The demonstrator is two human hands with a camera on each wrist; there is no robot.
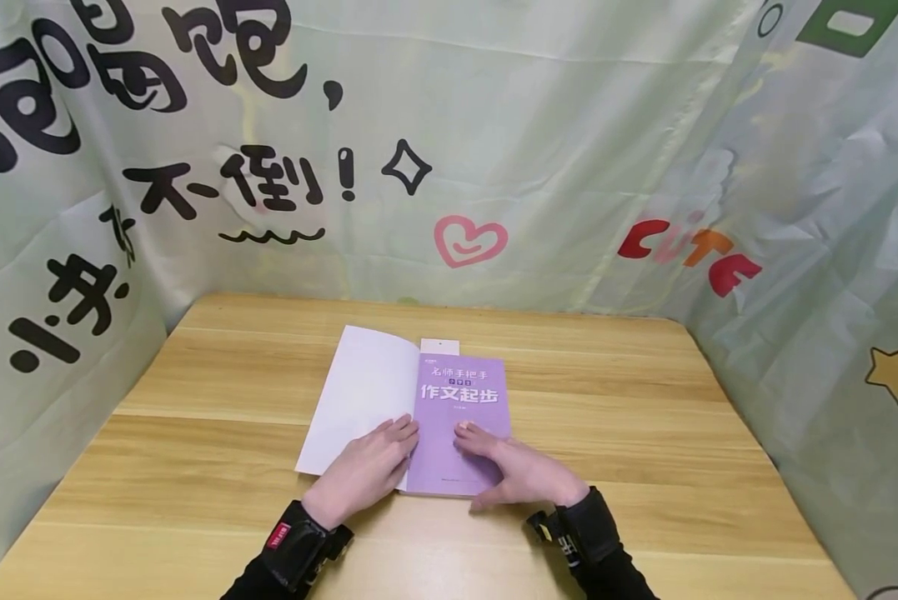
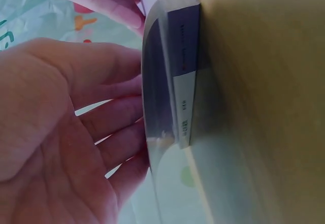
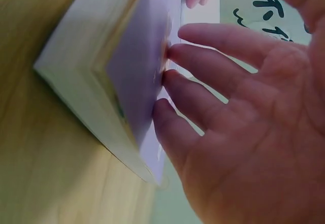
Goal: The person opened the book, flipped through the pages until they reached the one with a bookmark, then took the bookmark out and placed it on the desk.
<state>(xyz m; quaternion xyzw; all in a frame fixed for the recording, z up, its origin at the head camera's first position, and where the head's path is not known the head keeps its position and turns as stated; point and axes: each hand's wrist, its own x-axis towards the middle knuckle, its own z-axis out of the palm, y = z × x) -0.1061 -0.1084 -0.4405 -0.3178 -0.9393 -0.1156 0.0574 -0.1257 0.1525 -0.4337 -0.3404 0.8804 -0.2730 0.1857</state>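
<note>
A pale green printed cloth with black characters, a pink heart and a yellow star hangs round the back and both sides of the scene. Inside it stands a wooden counter with a light, streaked grain.

A book lies flat near the middle of the counter, toward the person. Its cover is turned open to the left, showing the white inner face, and a purple title page with white characters lies on the right. A small white slip sticks out past the far edge of the book, at the spine.

The left hand lies open, fingers straight and together, pressing on the opened cover with the fingertips at the fold. The right hand is open too, fingers spread and flat on the near part of the purple page, thumb toward the counter's near edge. Both wrists carry black straps. The wrist views show the fingers touching the page surface above the thick block of leaves.
</note>
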